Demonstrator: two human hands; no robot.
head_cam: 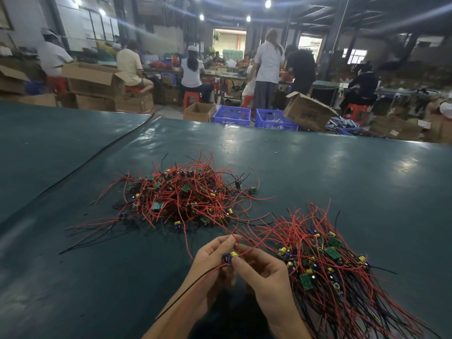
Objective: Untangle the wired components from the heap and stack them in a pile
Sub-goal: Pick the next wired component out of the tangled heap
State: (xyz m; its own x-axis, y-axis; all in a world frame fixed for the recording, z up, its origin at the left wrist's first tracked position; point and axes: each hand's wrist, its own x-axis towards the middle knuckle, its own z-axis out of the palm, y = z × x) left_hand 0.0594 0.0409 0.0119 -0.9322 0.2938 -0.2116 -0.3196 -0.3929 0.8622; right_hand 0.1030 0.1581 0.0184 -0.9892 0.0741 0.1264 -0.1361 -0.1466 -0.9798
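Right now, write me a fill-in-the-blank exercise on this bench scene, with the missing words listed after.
1. Both hands, left hand and right hand, pinch one small ____ component between them.
2. The tangled heap lies ____ from the person than the hands.
3. The sorted pile lies to the ____ of the hands.
4. Most wires are ____ in colour.

Missing words: wired; farther; right; red

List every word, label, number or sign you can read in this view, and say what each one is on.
No text can be read in this view.
Tilted cardboard box beyond the table: a dark printed mark on its side, too blurred to read.
Papers on the far left wall: too small and blurred to read.
Green circuit boards in the sorted pile: no legible markings.
Component held by the left hand and right hand: no visible lettering.
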